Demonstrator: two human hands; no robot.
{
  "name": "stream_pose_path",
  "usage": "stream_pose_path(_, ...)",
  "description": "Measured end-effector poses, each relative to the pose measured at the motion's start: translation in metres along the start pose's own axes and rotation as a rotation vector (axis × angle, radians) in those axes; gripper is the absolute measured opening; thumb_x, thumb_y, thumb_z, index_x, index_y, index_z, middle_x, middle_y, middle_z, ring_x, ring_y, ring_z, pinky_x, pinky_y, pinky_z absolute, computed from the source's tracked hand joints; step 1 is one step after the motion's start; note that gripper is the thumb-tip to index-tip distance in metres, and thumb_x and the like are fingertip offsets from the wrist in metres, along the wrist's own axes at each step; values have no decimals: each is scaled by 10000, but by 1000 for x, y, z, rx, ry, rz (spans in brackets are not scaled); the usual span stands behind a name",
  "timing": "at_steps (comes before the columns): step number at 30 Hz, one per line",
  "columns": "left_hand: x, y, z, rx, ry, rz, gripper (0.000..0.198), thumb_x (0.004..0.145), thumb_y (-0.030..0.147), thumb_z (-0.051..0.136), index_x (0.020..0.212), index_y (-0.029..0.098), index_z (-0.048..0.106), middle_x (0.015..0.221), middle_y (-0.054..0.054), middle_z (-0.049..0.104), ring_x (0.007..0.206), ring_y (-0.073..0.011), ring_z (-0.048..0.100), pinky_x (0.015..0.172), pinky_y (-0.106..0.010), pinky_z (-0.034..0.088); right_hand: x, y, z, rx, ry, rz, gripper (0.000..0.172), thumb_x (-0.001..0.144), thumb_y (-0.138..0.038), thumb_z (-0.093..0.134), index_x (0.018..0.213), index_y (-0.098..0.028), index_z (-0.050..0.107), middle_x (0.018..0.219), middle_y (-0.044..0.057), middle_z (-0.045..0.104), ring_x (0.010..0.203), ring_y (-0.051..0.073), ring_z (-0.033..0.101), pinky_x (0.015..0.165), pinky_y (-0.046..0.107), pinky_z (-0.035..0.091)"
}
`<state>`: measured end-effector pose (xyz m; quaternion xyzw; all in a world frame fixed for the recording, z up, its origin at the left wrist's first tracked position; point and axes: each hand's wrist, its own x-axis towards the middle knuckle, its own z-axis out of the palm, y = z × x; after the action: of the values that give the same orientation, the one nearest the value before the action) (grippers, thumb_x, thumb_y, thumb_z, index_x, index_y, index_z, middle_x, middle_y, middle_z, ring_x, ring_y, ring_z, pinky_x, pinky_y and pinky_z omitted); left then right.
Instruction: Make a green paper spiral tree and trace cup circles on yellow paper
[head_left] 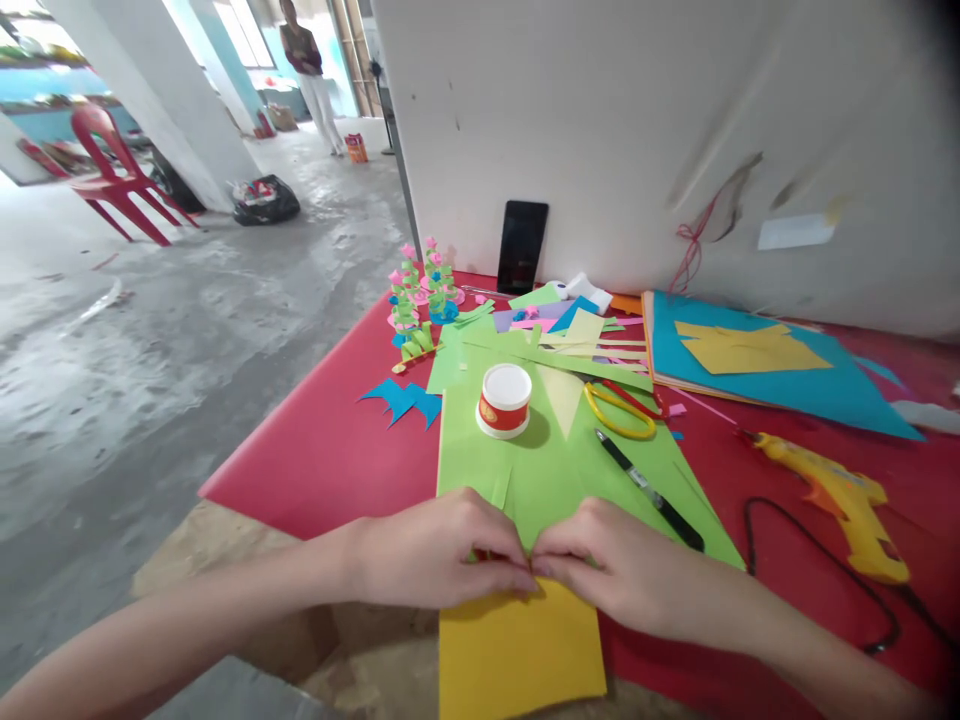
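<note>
My left hand point(442, 548) and my right hand point(607, 565) meet fingertip to fingertip over the top edge of a yellow sheet of paper point(517, 650) at the table's near edge. Both hands are closed in a pinch on that edge. The yellow sheet overlaps a green sheet point(555, 470) lying behind it. On the green sheet stand a red and white tub point(505, 400), yellow-handled scissors point(621, 408) and a black pen point(649, 490).
A yellow glue gun point(844, 505) with a black cord lies at right on the red table point(315, 460). Blue and yellow sheets point(757, 360), paper flowers point(420, 295), blue scraps point(405, 400) and a phone point(522, 246) leaning on the white wall sit behind. A person stands far off.
</note>
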<state>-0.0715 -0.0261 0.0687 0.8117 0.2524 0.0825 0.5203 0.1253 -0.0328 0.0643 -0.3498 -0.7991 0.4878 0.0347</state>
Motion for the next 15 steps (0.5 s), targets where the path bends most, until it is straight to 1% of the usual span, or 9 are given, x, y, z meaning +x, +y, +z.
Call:
stream_pose_path(3, -14, -11, -12, 17, 26, -37, 191, 838, 160, 477, 800, 99, 654, 794, -84, 667, 709, -120, 605, 638, -179, 442, -13, 11, -13, -67, 46, 10, 338, 872, -304, 405, 592, -152, 521, 511, -47, 310, 498, 66, 287, 483, 218, 224)
stream_pose_path(5, -29, -22, -24, 88, 69, -132, 241, 845, 201, 465, 706, 112, 640, 694, -59, 651, 627, -109, 585, 583, -184, 424, -27, 23, -23, -98, 124, 72, 309, 857, -299, 438, 608, -164, 561, 514, -37, 389, 505, 80, 336, 495, 220, 252)
stream_pose_path(7, -39, -31, -31, 95, 196, -268, 287, 862, 264, 435, 689, 125, 617, 660, -42, 638, 607, -110, 579, 574, -192, 426, -38, 31, -28, -115, 215, 141, 247, 836, -297, 479, 669, -189, 626, 560, -18, 518, 524, 103, 420, 510, 227, 292)
stream_pose_path(9, -39, -32, -31, -16, 353, -312, 255, 878, 307, 396, 863, 145, 593, 813, -48, 648, 725, -123, 595, 655, -214, 458, -39, 31, -25, -120, 259, 128, 190, 812, -300, 517, 733, -219, 670, 639, 0, 610, 567, 131, 497, 544, 238, 337)
stream_pose_path(10, -36, -29, -28, -74, 369, -284, 237, 866, 324, 425, 977, 161, 557, 924, -54, 636, 805, -129, 590, 703, -226, 464, -35, 28, -21, -117, 258, 95, 180, 806, -304, 525, 754, -231, 680, 667, 6, 632, 590, 141, 521, 562, 241, 354)
stream_pose_path(11, -31, -25, -23, -107, 333, -237, 281, 839, 337, 481, 1070, 180, 512, 1013, -56, 611, 871, -135, 575, 736, -230, 462, -29, 23, -15, -105, 247, 54, 188, 811, -309, 518, 766, -237, 686, 678, 9, 641, 604, 143, 535, 572, 240, 364)
stream_pose_path(12, -24, -21, -18, -115, 253, -184, 341, 795, 344, 553, 1093, 187, 501, 1039, -53, 600, 882, -135, 567, 744, -219, 455, -22, 17, -10, -89, 229, 22, 209, 822, -315, 499, 772, -237, 687, 679, 11, 644, 611, 141, 542, 572, 237, 370)
stream_pose_path(13, -19, -16, -13, -94, 161, -163, 342, 762, 345, 598, 1057, 187, 528, 996, -42, 608, 839, -128, 566, 710, -197, 447, -15, 11, -6, -67, 217, 8, 239, 839, -318, 472, 774, -231, 685, 673, 12, 644, 609, 136, 543, 566, 234, 372)
stream_pose_path(15, -12, -12, -5, -11, 63, -152, 166, 790, 309, 570, 857, 159, 594, 762, -2, 597, 654, -87, 522, 581, -157, 396, -8, 6, -3, 16, 188, 23, 245, 837, -332, 473, 763, -217, 677, 676, 10, 650, 613, 133, 556, 556, 227, 383)
